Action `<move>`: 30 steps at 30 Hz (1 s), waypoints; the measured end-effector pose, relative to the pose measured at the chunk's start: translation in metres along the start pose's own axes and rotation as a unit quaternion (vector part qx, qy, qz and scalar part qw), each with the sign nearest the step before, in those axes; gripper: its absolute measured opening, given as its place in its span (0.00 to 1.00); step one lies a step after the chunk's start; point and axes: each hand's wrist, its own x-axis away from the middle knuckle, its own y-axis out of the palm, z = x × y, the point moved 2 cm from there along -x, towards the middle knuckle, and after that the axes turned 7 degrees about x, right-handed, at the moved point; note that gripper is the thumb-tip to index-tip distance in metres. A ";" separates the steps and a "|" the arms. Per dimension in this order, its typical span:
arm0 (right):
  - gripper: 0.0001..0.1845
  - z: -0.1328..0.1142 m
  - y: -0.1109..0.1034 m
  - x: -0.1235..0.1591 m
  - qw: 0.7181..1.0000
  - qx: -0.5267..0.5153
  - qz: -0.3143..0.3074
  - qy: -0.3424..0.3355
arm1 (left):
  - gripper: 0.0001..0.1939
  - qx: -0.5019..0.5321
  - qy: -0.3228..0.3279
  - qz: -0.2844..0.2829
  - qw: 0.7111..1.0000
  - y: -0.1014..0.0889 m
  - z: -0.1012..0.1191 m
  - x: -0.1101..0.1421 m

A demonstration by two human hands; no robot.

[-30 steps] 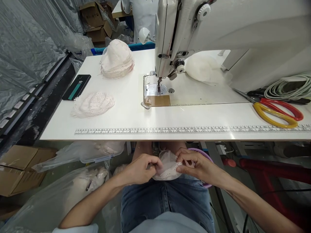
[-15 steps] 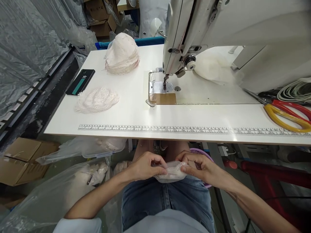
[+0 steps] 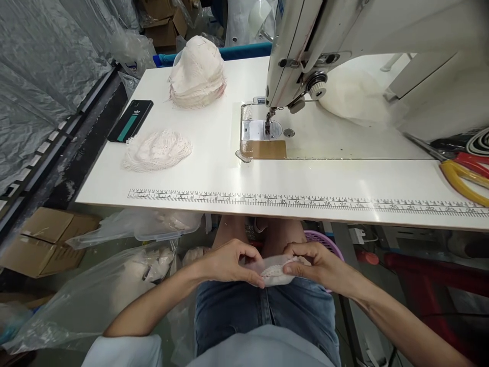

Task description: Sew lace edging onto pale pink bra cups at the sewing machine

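Note:
Over my lap, below the table's front edge, both hands pinch one small pale lace-edged fabric piece [image 3: 275,272]. My left hand [image 3: 225,262] grips its left side with thumb and fingertips. My right hand [image 3: 319,265] holds its right edge, fingers curled. The piece is folded narrow between them. Up on the white table [image 3: 214,168] stands the white sewing machine [image 3: 344,56], its needle [image 3: 268,125] above the metal plate, well away from both hands.
A tall stack of lace pieces [image 3: 197,74] sits at the table's back, a flatter pile [image 3: 156,151] beside a black phone [image 3: 130,120]. Red and yellow scissors [image 3: 464,176] lie at right. Plastic bags [image 3: 95,300] and cardboard boxes [image 3: 46,239] crowd the floor left; a purple basket [image 3: 324,242] sits behind my right hand.
My hands have folded the fabric piece flatter and narrower between them. The view has shifted, so the table appears further left and nearer.

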 end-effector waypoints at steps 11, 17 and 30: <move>0.16 0.002 0.005 -0.004 0.999 -0.002 -0.031 -0.011 | 0.15 0.001 0.035 -0.023 0.999 -0.001 -0.003 0.001; 0.18 -0.002 0.005 -0.004 1.000 0.023 -0.015 -0.004 | 0.16 0.003 -0.014 0.002 1.000 0.005 -0.003 -0.006; 0.12 -0.005 0.006 -0.006 0.996 0.058 -0.059 -0.039 | 0.12 0.037 0.008 0.013 0.999 -0.002 -0.010 0.002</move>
